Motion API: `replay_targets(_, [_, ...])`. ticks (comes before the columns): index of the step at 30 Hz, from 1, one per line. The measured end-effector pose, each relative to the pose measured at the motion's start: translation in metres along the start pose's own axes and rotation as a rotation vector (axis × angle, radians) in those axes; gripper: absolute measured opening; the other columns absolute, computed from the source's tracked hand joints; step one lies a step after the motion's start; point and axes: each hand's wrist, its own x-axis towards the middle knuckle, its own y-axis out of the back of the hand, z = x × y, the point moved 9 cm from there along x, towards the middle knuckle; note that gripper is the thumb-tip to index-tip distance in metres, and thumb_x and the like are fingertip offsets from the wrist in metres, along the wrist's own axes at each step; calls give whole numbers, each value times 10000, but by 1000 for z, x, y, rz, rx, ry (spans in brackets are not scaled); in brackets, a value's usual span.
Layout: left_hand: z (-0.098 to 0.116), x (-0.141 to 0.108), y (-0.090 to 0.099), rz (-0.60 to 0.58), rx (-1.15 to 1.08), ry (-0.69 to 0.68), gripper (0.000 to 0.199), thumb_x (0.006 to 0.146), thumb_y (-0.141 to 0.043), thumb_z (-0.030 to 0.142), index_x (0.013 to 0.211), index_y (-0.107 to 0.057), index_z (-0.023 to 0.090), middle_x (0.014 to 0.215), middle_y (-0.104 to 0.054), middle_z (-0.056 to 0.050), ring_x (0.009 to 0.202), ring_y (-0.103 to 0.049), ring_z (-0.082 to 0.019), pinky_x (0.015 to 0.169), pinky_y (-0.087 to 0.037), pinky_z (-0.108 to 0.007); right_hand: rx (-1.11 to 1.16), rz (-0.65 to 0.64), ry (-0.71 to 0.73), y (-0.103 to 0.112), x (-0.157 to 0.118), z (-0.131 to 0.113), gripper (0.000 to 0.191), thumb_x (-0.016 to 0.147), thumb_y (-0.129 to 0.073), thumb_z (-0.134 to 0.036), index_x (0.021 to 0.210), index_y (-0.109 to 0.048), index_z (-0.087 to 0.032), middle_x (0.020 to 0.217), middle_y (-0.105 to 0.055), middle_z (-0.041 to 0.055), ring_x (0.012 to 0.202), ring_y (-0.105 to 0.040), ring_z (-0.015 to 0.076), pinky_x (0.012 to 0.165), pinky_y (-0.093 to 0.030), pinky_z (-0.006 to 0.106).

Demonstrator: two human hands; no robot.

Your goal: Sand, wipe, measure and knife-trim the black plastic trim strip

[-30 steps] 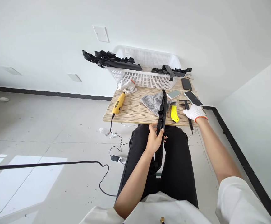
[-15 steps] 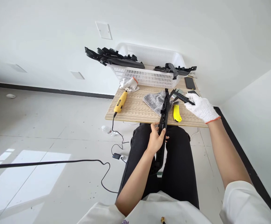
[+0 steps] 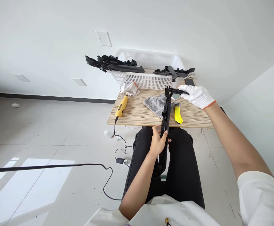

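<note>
Wooden tabletop (image 3: 137, 117) against white wall. White basket (image 3: 148, 80) at far edge, black plastic parts (image 3: 114, 63) draped over rim. Long black trim strip (image 3: 165, 125) running from grey cloth (image 3: 156, 103) down over lap; bare left hand (image 3: 158, 142) wrapped round it, fingers closed. Gloved right hand (image 3: 197, 95) pinching black caliper (image 3: 177, 91) at strip's far end. Yellow rotary tool (image 3: 121, 106) left; yellow knife (image 3: 178, 115) just right of strip.

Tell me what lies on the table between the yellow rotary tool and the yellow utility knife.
In the head view, the grey cloth lies between the yellow rotary tool and the yellow utility knife, with the long black plastic part resting across its right edge.
</note>
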Motion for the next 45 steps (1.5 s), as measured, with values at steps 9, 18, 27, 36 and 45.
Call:
replay_targets(9, [1,-1,-2,-20,-13,22,475,885,-646,470,1192,-343,271,1097,-610,-42,550,-676,-114,460,-580,-252,-251,28,75,1,1,5,489,981,-523,-440,1461,-505,-351,1316,-654,54,1037,-653,289,842,-473,384])
replay_targets(18, [2,-1,-2,-18,-10,9,482,883,-650,474,1191,-340,269,1064,-609,-29,536,-658,-103,466,-578,-250,-240,58,144,-7,-4,8,428,984,-481,-455,1388,-558,-338,1251,-636,58,963,-637,240,728,-437,304])
replay_targets(27, [1,-2,-4,-30,7,11,435,900,-632,439,1178,-339,279,1048,-597,-13,535,-664,-109,464,-578,-259,-397,131,88,3,-6,2,567,925,-519,-597,1394,-573,-282,1201,-657,78,831,-625,212,609,-311,292])
replay_targets(36, [2,-4,-4,-31,4,9,424,910,-627,429,1174,-332,276,1041,-603,-9,542,-669,-106,484,-577,-244,-379,170,103,-8,-1,7,571,926,-472,-587,1359,-575,-228,1173,-676,97,878,-658,250,648,-360,314])
replay_targets(45, [2,-7,-6,-38,8,11,429,912,-623,444,1176,-333,270,1022,-600,-10,542,-672,-109,483,-569,-242,-418,150,132,-13,-3,0,495,955,-370,-447,1336,-539,-179,1220,-671,128,856,-657,272,620,-314,327])
